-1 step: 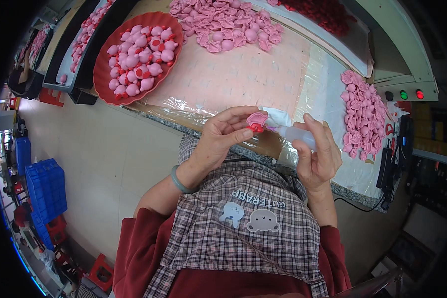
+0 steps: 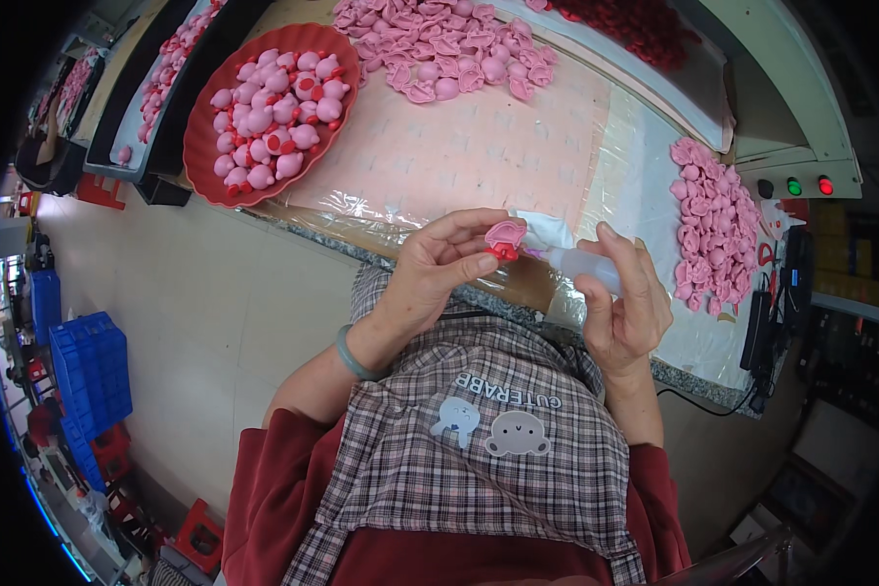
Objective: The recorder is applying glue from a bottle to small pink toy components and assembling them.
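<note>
My left hand [image 2: 430,266] pinches a small pink and red plastic figure part [image 2: 504,240] between thumb and fingers, its hollow pink shell uppermost and the red piece below. In my right hand [image 2: 627,303] is a translucent squeeze bottle [image 2: 588,268], lying nearly level. Its thin purplish nozzle points left and reaches close to the red piece; whether they touch I cannot tell. Just behind the nozzle lies a white cloth or tissue [image 2: 545,229]. Both hands are over the near edge of the worktable [image 2: 459,161].
A red fluted bowl [image 2: 197,146] of pink and red figures stands at the table's left. Loose pink shells [image 2: 449,49] are heaped at the back, with another pile of pink pieces [image 2: 715,225] at right. Beyond that sits a machine housing [image 2: 801,161] with lit buttons. Blue crates [image 2: 90,371] stand at left.
</note>
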### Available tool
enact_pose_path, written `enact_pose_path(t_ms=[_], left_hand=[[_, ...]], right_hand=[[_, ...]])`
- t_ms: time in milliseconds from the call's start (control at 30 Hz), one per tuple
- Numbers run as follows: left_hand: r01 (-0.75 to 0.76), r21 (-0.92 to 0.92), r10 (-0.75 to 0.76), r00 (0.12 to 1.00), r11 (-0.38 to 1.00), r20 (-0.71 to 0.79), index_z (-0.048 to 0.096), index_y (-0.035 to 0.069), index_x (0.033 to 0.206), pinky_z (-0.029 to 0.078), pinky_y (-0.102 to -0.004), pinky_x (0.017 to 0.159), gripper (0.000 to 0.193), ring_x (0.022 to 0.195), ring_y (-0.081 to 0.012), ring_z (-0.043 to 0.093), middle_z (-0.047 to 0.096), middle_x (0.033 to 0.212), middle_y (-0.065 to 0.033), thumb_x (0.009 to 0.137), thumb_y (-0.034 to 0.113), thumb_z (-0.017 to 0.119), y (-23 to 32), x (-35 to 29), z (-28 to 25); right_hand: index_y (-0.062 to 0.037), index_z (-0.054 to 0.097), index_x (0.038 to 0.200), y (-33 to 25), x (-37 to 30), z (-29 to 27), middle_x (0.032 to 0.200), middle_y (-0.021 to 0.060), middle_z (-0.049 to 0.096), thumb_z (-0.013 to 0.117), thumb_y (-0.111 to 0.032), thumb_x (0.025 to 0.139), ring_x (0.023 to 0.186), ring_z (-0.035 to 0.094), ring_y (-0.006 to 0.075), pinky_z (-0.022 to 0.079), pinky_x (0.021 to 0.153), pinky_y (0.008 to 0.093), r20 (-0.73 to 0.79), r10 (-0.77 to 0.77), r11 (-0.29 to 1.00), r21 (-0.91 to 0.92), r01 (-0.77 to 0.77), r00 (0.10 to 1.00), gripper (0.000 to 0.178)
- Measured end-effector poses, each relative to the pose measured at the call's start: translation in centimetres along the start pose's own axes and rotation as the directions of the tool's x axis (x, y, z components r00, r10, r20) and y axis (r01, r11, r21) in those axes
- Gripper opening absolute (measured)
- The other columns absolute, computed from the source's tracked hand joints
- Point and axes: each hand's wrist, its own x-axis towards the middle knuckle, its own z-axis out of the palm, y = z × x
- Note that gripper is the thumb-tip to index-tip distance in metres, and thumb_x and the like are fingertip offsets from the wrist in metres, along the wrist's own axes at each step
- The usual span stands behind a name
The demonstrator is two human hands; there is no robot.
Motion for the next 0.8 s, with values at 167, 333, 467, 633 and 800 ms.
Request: enact_pose_path(t_ms=[167, 333, 467, 633, 800], left_hand=[[0.011, 0.023, -0.011, 1.0, 1.0, 0.009, 0.053, -0.002, 0.131, 0.047, -0.0326, 0.102, 0.045, 0.117, -0.0202, 0.059, 0.06, 0.127, -0.0143, 0.087, -0.005, 0.063, 0.01, -0.17, 0.02], [0.021, 0.027, -0.021, 1.0, 0.999, 0.018, 0.053, -0.003, 0.131, 0.047, -0.0328, 0.102, 0.045, 0.117, -0.0204, 0.059, 0.061, 0.126, -0.0139, 0.087, -0.005, 0.063, -0.06, -0.15, -0.07], [0.023, 0.035, -0.024, 1.0, 0.999, 0.017, 0.053, -0.003, 0.131, 0.048, -0.0325, 0.101, 0.045, 0.116, -0.0207, 0.06, 0.061, 0.126, -0.0141, 0.087, -0.005, 0.063, 0.0, -0.18, 0.07], [0.024, 0.041, -0.025, 1.0, 0.999, 0.014, 0.053, -0.003, 0.131, 0.049, -0.0324, 0.1, 0.045, 0.116, -0.0208, 0.06, 0.061, 0.125, -0.0145, 0.087, -0.005, 0.064, 0.12, -0.19, 0.13], [0.029, 0.07, -0.03, 1.0, 0.997, 0.01, 0.053, -0.002, 0.131, 0.049, -0.0315, 0.098, 0.046, 0.114, -0.021, 0.061, 0.062, 0.125, -0.0158, 0.087, 0.002, 0.067, 0.12, -0.13, 0.13]], right_hand=[[0.0036, 0.06, 0.118, 0.34, 0.03, 0.13, 0.093, 0.0139, 0.071, 0.074, -0.017, 0.082, 0.073, 0.069, 0.0253, 0.054, 0.059, 0.0313, -0.056, -0.018, 0.999, -0.029, 0.016, 0.998, 0.043], [0.0062, 0.058, 0.122, 0.17, 0.04, -0.04, 0.092, 0.0187, 0.067, 0.067, -0.011, 0.089, 0.078, 0.069, 0.0257, 0.054, 0.066, 0.0313, -0.011, 0.02, 0.999, -0.027, -0.021, 1.0, 0.038], [0.0059, 0.058, 0.122, 0.07, 0.02, -0.15, 0.092, 0.0187, 0.067, 0.067, -0.012, 0.09, 0.077, 0.07, 0.0256, 0.054, 0.066, 0.031, -0.017, 0.038, 0.999, -0.032, -0.038, 0.999, 0.038], [0.0029, 0.06, 0.121, 0.36, 0.25, 0.11, 0.086, 0.0148, 0.069, 0.074, -0.015, 0.082, 0.072, 0.068, 0.0252, 0.053, 0.058, 0.0303, -0.06, 0.034, 0.998, -0.059, -0.038, 0.998, 0.045], [0.0037, 0.06, 0.12, 0.44, 0.27, 0.25, 0.09, 0.0143, 0.07, 0.074, -0.015, 0.082, 0.072, 0.068, 0.0248, 0.053, 0.059, 0.0306, -0.073, -0.005, 0.995, -0.103, -0.003, 0.997, 0.045]])
